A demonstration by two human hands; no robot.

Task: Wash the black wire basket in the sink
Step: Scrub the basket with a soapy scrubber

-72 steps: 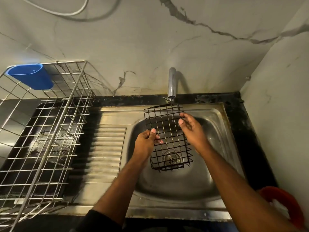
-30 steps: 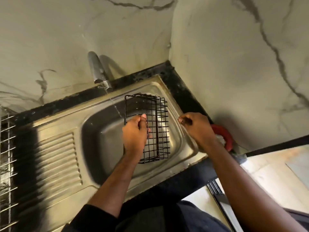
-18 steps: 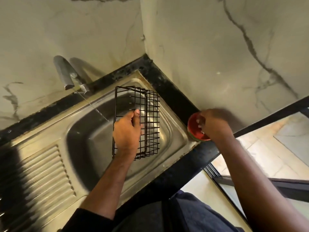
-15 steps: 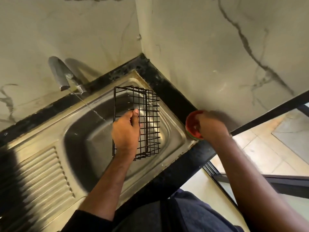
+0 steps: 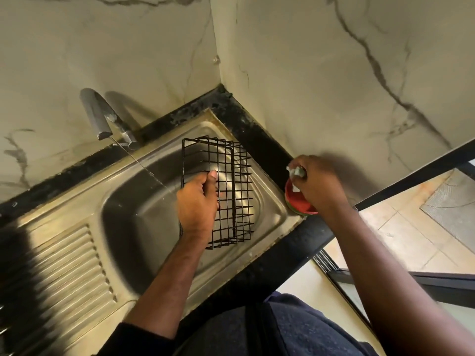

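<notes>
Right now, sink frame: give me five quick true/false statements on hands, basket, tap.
1. The left hand grips the basket over the sink. True.
2. The right hand also holds the basket. False: it is at the red tub on the counter, pinching a scrub pad.
3. The tap is off. False: a thin stream runs from it into the sink.
4. The stream lands on the basket. False: it falls to the left of the basket.
5. The red tub sits at the sink's right edge. True.
</notes>
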